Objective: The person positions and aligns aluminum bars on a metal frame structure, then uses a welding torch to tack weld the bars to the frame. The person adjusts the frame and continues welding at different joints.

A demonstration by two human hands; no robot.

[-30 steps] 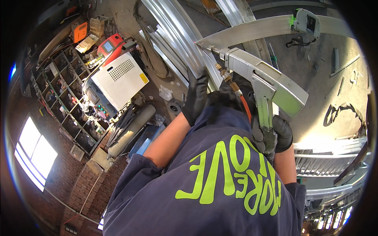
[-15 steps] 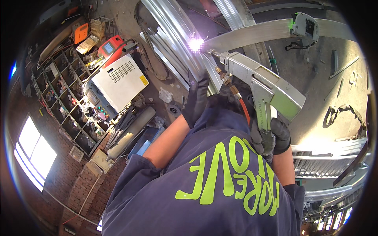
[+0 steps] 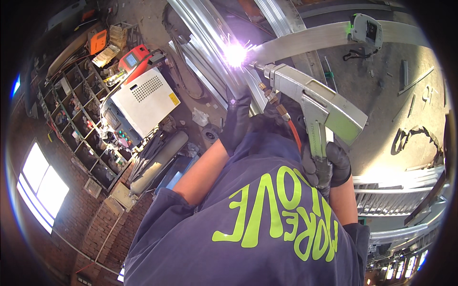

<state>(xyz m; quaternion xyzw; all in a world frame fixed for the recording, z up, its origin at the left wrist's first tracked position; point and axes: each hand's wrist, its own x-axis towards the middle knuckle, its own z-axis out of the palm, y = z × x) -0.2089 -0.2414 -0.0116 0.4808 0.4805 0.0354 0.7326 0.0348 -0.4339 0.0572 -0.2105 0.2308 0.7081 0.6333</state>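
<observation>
My right hand (image 3: 338, 164), in a black glove, is wrapped round the handle of a handheld welding gun (image 3: 312, 93). The gun's nozzle points left at a bright violet-white welding flare (image 3: 235, 56), with sparks flying off it. The flare sits where a long shiny metal profile (image 3: 202, 28) meets the end of a flat metal bar (image 3: 305, 42). Black-gloved too, my left hand (image 3: 236, 121) grips the near end of the profile, its fingertips partly hidden. A brass fitting and red hose (image 3: 293, 136) hang beside the gun.
A green-and-black tape measure (image 3: 366, 31) is on the flat bar. At left stand a white machine box (image 3: 145, 100), a red unit with a screen (image 3: 134, 56) and a compartmented rack (image 3: 78, 119). Metal offcuts (image 3: 415, 81) and a black strap (image 3: 417, 138) lie on the floor at right.
The welding flare has grown larger and brighter. The gun has shifted slightly left, and the tape measure has moved slightly left and up with the bar. Both hands keep their grip.
</observation>
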